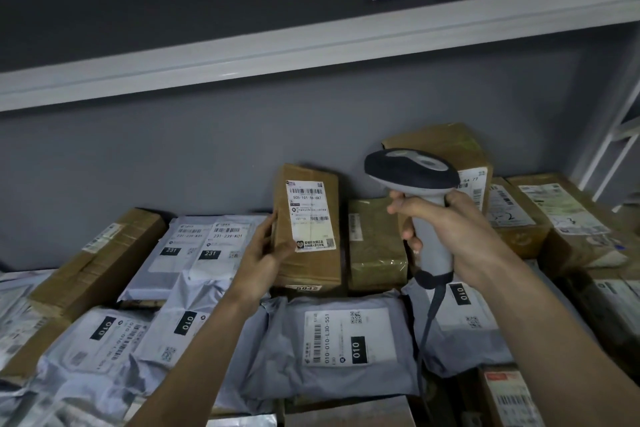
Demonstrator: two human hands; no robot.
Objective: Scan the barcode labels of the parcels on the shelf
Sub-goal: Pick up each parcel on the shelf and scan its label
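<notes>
A brown cardboard parcel (308, 263) stands upright near the back wall, its white barcode label (310, 215) facing me. My left hand (265, 251) grips its left edge, thumb on the front below the label. My right hand (450, 230) holds the grey handle of a barcode scanner (414, 173), whose dark head sits just right of the upright parcel and is turned towards the wall. The scanner's cable (429, 315) hangs down over the parcels.
Grey poly mailers (339, 340) with labels marked 010 and 231 lie flat in front and to the left. More brown boxes (561, 215) are stacked at the right and back. A white shelf beam (311, 45) runs overhead; a white frame (620, 146) stands at right.
</notes>
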